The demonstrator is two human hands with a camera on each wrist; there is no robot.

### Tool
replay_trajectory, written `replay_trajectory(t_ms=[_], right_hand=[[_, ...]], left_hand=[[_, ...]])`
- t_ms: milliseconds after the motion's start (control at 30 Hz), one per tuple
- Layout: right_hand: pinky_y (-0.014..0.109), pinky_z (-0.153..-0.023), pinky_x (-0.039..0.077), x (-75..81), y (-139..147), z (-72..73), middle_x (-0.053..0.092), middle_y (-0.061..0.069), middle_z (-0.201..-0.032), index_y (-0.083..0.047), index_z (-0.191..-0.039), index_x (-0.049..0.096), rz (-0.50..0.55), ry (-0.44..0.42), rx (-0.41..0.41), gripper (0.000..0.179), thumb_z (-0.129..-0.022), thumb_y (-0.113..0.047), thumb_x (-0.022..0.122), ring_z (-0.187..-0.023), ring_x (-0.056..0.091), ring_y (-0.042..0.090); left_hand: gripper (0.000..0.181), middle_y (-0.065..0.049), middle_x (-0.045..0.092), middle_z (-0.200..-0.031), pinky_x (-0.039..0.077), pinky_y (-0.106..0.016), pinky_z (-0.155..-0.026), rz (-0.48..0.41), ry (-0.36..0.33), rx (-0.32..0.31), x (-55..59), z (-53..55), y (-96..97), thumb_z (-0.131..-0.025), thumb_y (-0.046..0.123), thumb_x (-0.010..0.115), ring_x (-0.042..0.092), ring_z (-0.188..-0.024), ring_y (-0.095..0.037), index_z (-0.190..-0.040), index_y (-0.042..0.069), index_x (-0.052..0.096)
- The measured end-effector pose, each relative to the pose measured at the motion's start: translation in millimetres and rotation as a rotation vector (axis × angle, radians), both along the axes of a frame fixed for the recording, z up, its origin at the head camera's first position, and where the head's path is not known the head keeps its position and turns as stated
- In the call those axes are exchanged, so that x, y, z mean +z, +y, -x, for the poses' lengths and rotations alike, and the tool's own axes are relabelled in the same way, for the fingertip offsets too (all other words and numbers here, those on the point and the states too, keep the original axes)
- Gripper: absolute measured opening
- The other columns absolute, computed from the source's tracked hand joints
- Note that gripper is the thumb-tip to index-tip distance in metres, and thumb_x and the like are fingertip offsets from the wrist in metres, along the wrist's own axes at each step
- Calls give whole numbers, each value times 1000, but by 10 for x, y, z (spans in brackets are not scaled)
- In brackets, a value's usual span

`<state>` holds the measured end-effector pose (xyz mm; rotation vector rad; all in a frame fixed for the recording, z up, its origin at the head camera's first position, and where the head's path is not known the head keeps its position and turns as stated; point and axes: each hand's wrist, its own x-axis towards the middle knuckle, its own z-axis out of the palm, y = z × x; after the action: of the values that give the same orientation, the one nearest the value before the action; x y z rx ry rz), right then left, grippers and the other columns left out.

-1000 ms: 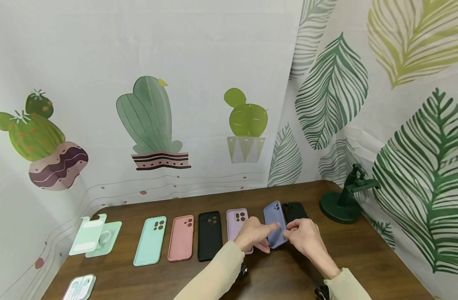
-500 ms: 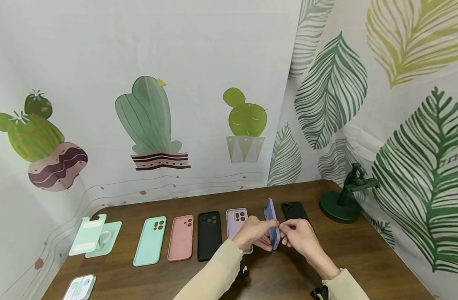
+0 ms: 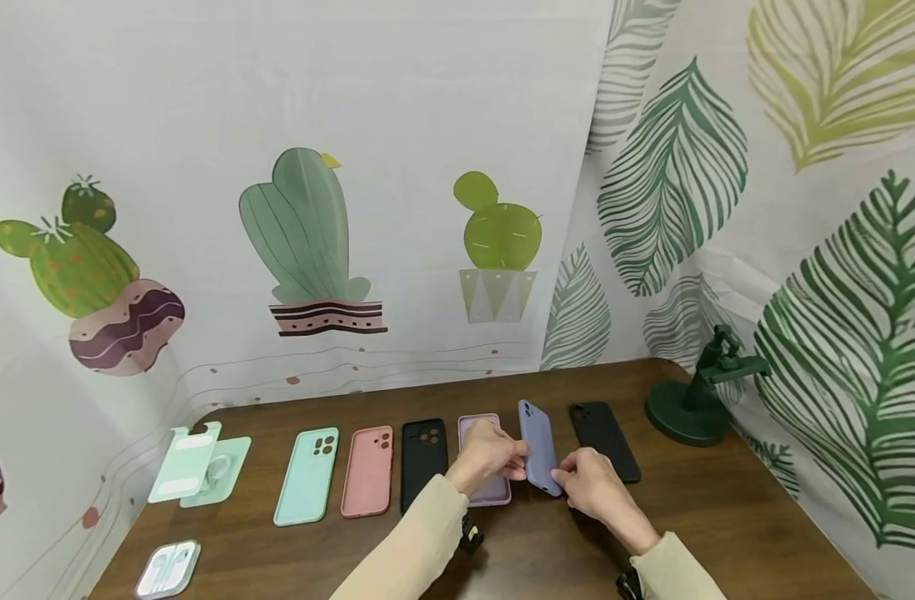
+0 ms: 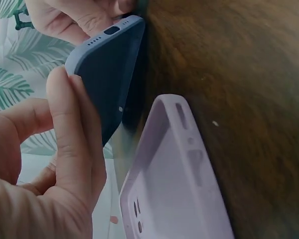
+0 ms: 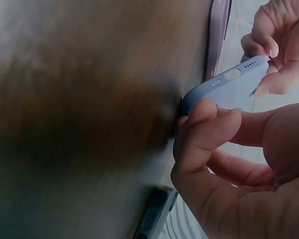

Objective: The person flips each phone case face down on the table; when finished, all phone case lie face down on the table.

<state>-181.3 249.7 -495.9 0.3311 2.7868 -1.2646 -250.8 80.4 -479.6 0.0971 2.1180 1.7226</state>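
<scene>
A periwinkle-blue phone case (image 3: 538,446) stands tilted above the table, its outer back turned up and to the right in the head view. My left hand (image 3: 489,457) pinches its left long edge between thumb and fingers. At the lower right corner my right hand (image 3: 596,485) pinches the case. In the right wrist view, the bottom end of the blue case (image 5: 234,77) shows a port cutout and small holes. The left wrist view shows its dark hollow inside (image 4: 107,74). Under my left hand lies a lilac phone case (image 3: 491,493), partly covered. A black phone case (image 3: 607,442) lies right.
Mint (image 3: 306,477), pink (image 3: 367,472) and black (image 3: 423,454) phone cases lie in a row to the left. A mint folding stand (image 3: 198,467) and boxed earphones (image 3: 168,570) are at far left. A dark green stand (image 3: 690,408) is at back right on the wooden table (image 3: 727,517).
The blue case has turned over from its inside facing up, through edge-on, to its outer back showing. Both hands have shifted their hold, and the right hand has moved down to the lower corner.
</scene>
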Motion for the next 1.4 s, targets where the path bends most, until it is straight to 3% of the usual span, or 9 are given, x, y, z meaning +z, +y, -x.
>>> replay_trajectory(t_ms=[200,433,533,733,867,967,1200,1333,1400], right_hand=[[29,-56,52,-48,70,56,71,7,-77,1,-94,77,-52,15,7,13,-102,-9,73,-63,67,16],[29,-62,47,-518,312,350,68,1,-81,-9,-88,77,-178,37,-15,13,-96,-19,81,-72,60,16],[31,-62,48,-598,356,392,68,2,-81,-10,-85,75,-214,71,-9,16,-93,-21,84,-72,61,19],[31,-61,48,-574,351,363,67,4,-81,-8,-86,72,-242,89,-14,20,-90,-21,87,-72,60,19],[31,-61,47,-563,350,367,66,4,-81,-8,-85,70,-267,98,-10,21,-90,-20,87,-72,60,19],[31,-62,47,-582,361,380,67,4,-82,-8,-86,70,-274,93,-12,22,-90,-21,87,-72,60,19],[30,-60,47,-510,337,366,67,5,-81,-8,-85,72,-243,70,-34,20,-90,-23,85,-71,60,20],[32,-62,49,-322,270,275,72,6,-86,-5,-96,77,-230,82,-53,23,-92,-27,83,-74,62,20],[34,-64,51,-163,197,197,75,7,-89,-1,-107,78,-219,86,-53,29,-95,-27,81,-75,63,20]], left_hand=[[11,-7,69,-59,63,-25,-53,34,36,1,-12,-13,45,-92,-3,75,64,-43,-5,-84,-9,77],[12,-11,73,-61,63,-26,-52,199,143,-31,-26,-35,95,-93,-6,72,72,-45,-14,-83,-10,78],[15,-12,73,-60,62,-25,-53,271,173,-34,-65,-27,102,-90,-8,71,75,-49,-19,-77,-8,78],[20,-5,69,-50,59,-22,-50,371,218,-56,-228,61,161,-81,-10,70,72,-43,-16,-63,0,72],[19,0,62,-42,54,-23,-42,435,290,-43,-559,248,259,-74,-8,72,64,-34,-9,-60,4,68],[16,-1,60,-40,53,-24,-40,471,321,-24,-694,320,313,-70,-9,76,60,-31,-8,-61,1,68],[21,0,61,-40,56,-21,-46,534,356,-32,-613,292,274,-71,-1,84,62,-34,-6,-58,6,69],[23,6,64,-42,58,-18,-60,555,402,-77,-601,300,173,-76,8,84,64,-39,-3,-56,13,76],[19,6,65,-44,58,-19,-60,543,422,-89,-515,260,109,-80,10,85,65,-40,-3,-62,11,80]])
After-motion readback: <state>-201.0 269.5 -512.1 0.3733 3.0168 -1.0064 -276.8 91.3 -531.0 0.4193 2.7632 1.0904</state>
